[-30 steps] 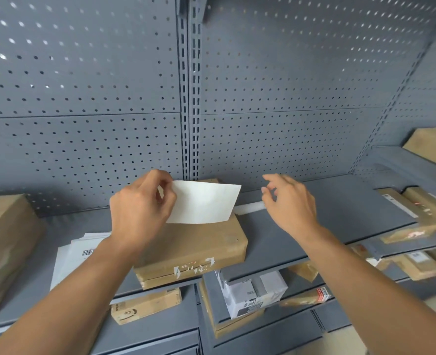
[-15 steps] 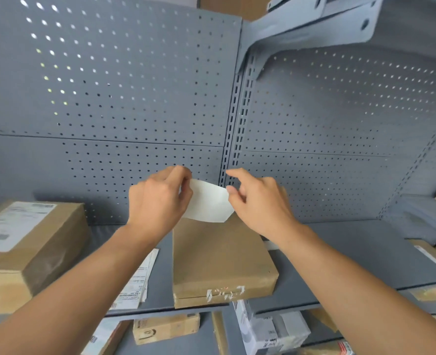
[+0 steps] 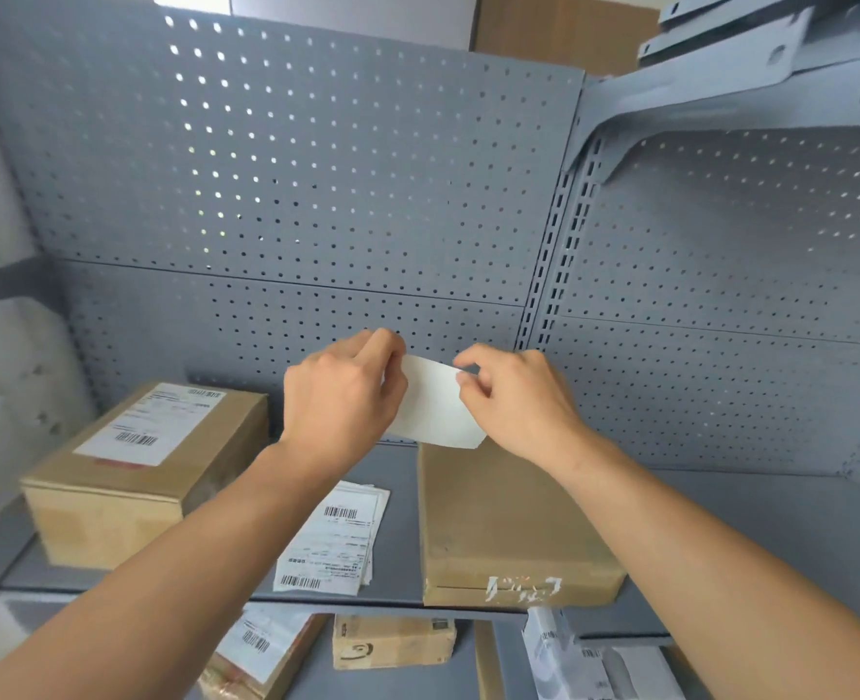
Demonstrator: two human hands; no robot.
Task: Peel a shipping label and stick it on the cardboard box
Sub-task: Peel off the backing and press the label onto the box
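I hold a white shipping label (image 3: 430, 404) with its blank back toward me, raised above the shelf. My left hand (image 3: 339, 396) pinches its left edge. My right hand (image 3: 516, 396) pinches its upper right corner between thumb and fingers. Just below the label lies a flat, unlabelled cardboard box (image 3: 503, 522) on the grey shelf, with torn white tape on its front edge. Whether the label's backing is separating is hidden by my fingers.
A stack of printed labels (image 3: 337, 540) lies on the shelf (image 3: 751, 543) left of the flat box. A labelled cardboard box (image 3: 130, 477) stands at the far left. Perforated grey panels (image 3: 317, 204) back the shelf. More parcels (image 3: 392, 641) sit on the shelf below.
My right hand came in from the right and took the label's right corner. The view tilted upward and shifted left, so the labelled box at the left shows more.
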